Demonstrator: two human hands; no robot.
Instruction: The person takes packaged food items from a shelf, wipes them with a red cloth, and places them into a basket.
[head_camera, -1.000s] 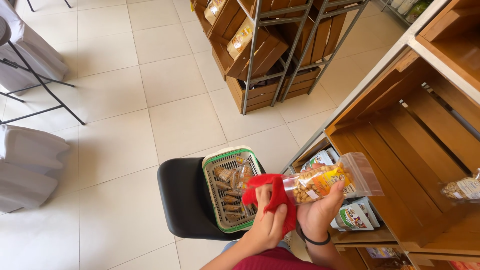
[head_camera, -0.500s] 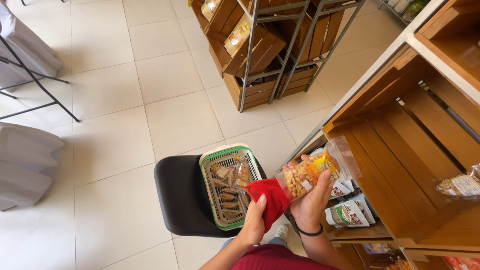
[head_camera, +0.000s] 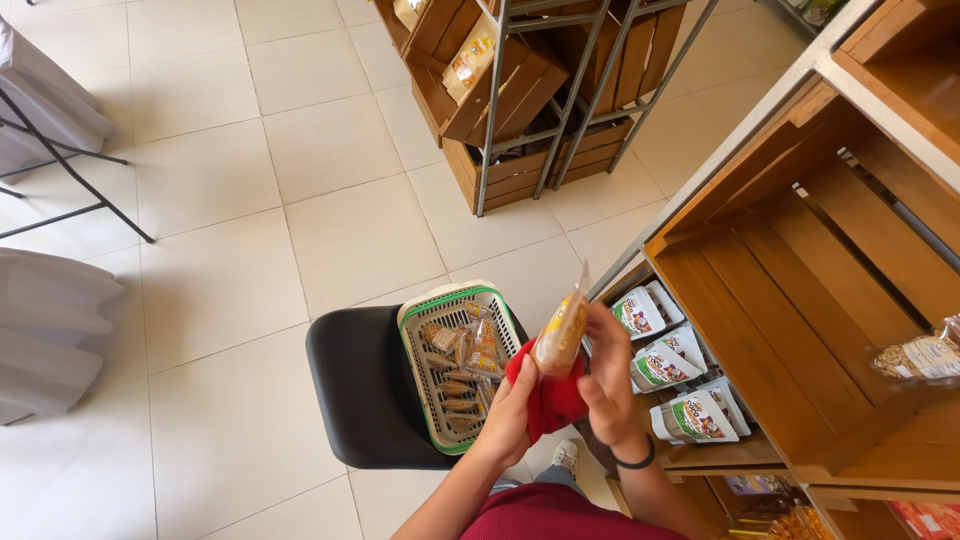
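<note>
My left hand (head_camera: 512, 412) grips a red cloth (head_camera: 552, 402) and presses it against the bottom of a clear snack packet (head_camera: 562, 330) with yellow-orange contents. My right hand (head_camera: 610, 378), with a black band on the wrist, holds the same packet upright from the right side. Both hands hover over the right edge of a green-and-white plastic basket (head_camera: 417, 318) filled with several similar snack packets. The basket rests on a black chair seat (head_camera: 360, 390).
A wooden crate shelf (head_camera: 800, 300) stands to my right, with white pouches (head_camera: 672, 365) on the lower level and one packet (head_camera: 915, 358) at the far right. A metal rack with wooden crates (head_camera: 520, 90) stands ahead. Covered tables with black legs (head_camera: 50, 180) are on the left.
The packet has turned from lying sideways to standing upright, and both hands with the cloth have drawn slightly lower beneath it.
</note>
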